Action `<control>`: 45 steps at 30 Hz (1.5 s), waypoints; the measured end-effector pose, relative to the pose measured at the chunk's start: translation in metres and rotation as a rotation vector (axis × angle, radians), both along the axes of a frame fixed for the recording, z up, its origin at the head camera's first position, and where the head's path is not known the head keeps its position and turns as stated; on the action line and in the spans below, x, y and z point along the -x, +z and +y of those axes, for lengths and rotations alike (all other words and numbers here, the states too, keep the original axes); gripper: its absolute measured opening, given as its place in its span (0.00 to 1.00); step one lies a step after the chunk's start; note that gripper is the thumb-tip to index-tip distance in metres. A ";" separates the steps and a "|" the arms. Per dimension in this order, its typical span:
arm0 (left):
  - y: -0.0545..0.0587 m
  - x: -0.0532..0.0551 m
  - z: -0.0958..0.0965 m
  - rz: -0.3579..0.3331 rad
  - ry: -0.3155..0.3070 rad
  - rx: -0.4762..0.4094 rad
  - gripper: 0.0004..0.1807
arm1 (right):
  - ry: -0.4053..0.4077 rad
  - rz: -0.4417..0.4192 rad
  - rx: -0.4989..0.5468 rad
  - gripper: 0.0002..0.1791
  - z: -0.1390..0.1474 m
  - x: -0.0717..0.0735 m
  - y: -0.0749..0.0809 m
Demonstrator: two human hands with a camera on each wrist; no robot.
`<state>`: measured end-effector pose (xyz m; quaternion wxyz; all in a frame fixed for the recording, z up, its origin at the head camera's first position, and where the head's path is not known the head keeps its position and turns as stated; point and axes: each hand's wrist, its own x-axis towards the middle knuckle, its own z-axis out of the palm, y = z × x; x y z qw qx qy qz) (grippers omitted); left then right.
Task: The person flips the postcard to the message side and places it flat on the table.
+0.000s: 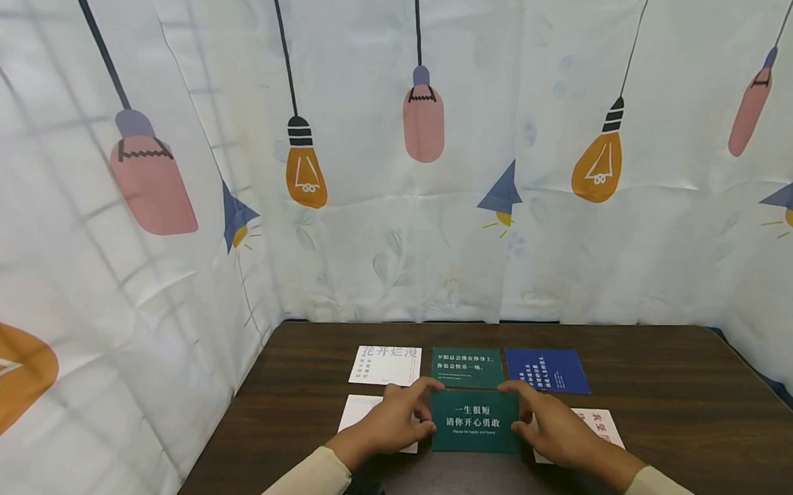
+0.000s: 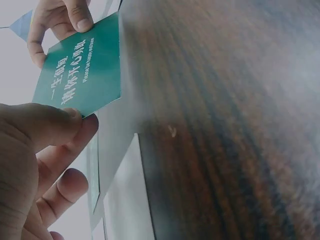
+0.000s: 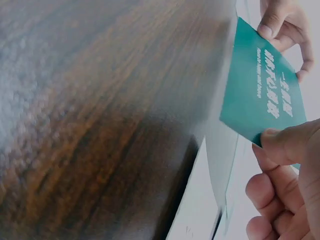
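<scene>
Six cards in the head view: five lie on the dark brown table (image 1: 297, 407), and the held green card (image 1: 476, 442) is between two hands.
Held green card: in the middle of the near row, white writing facing up toward the person; both wrist views show it slanting, and whether its lower edge touches the table I cannot tell.
Left hand (image 1: 397, 419): thumb and fingers clamped on the card's left side, with the index finger at the upper left corner.
Right hand (image 1: 555, 421): a matching pinch on the right side, index finger at the upper right corner.
Seen from the wrists: each thumb presses on the printed face while a finger sits behind; the remaining fingers curl loosely underneath, a detail the head view hides.
Seen only from the head: the writing on the far row, made up of a white card (image 1: 391, 367), the rear green card (image 1: 466, 359) and a blue card (image 1: 568, 373).
Near row, sides: a pale card (image 1: 358, 407) partly behind the left hand, and a red-lettered card (image 1: 607, 434) partly behind the right.
Backdrop: white curtain (image 1: 369, 234) printed with hanging lamps.
</scene>
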<state>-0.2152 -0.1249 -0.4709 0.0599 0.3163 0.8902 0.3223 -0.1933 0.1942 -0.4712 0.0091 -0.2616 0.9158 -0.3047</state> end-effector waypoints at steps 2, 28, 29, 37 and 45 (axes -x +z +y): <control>0.001 0.000 -0.001 0.006 0.007 -0.005 0.33 | -0.009 -0.002 0.018 0.35 0.001 -0.001 0.001; -0.001 0.001 -0.009 0.124 0.036 -0.058 0.10 | 0.011 0.043 0.079 0.08 0.011 -0.004 0.000; -0.001 0.001 -0.010 0.134 0.034 -0.058 0.10 | 0.018 0.051 0.087 0.07 0.011 -0.004 0.000; -0.001 -0.001 -0.012 0.136 0.017 -0.080 0.05 | 0.058 0.050 0.106 0.02 0.013 -0.004 -0.001; -0.002 -0.002 -0.012 0.127 0.023 -0.091 0.04 | 0.035 0.067 0.089 0.07 0.014 -0.006 0.001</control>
